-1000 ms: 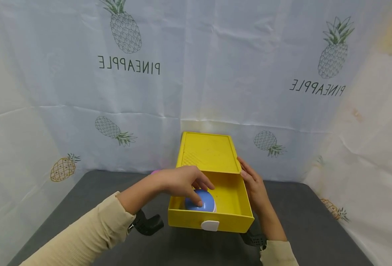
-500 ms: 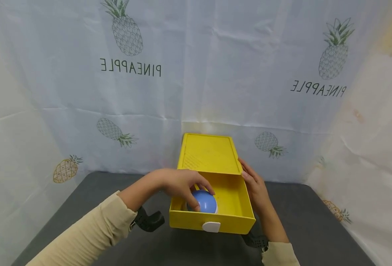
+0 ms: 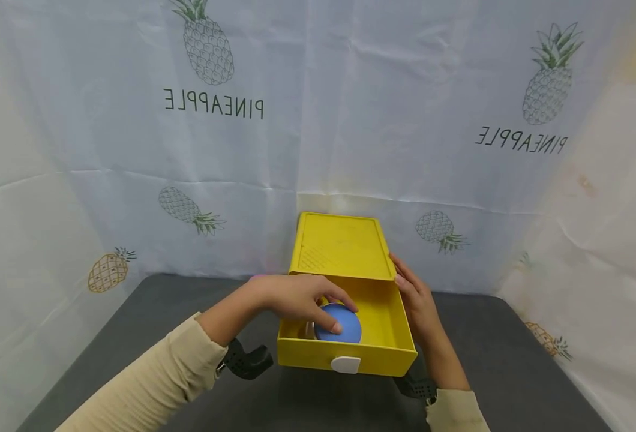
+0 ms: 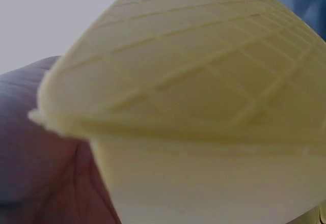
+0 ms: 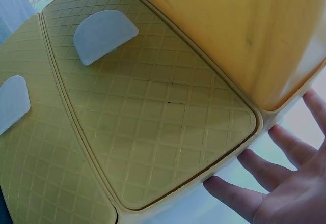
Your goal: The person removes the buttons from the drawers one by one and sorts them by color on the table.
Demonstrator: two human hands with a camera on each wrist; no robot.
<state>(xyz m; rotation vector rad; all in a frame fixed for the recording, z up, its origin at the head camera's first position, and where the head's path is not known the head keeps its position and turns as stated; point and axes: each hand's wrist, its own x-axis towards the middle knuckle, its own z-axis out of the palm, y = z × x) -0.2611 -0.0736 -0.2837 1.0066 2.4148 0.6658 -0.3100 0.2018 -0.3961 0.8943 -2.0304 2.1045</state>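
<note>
A yellow drawer cabinet (image 3: 345,243) stands on the table with its top drawer (image 3: 304,353) pulled out. My left hand (image 3: 302,298) reaches over the drawer's left side and grips a round blue-topped container (image 3: 350,323), thumb on its near face and fingers on the far side. Its pale, see-through-looking side faces left. Along the cabinet's right side rests my right hand (image 3: 416,303); in the right wrist view its outstretched fingers (image 5: 290,145) touch the cabinet edge. The left wrist view is filled by the yellow drawer front (image 4: 193,66), which hides the container.
The grey tabletop (image 3: 512,360) spreads around the cabinet. A white pineapple-print curtain (image 3: 377,120) hangs behind and at both sides. White handles (image 5: 105,35) stick out from the drawer fronts. Something pink (image 3: 258,277) shows behind the left wrist.
The blue-topped container has shifted slightly right and tipped inside the drawer, so its pale side now shows. My left hand moved with it; my right hand keeps its place.
</note>
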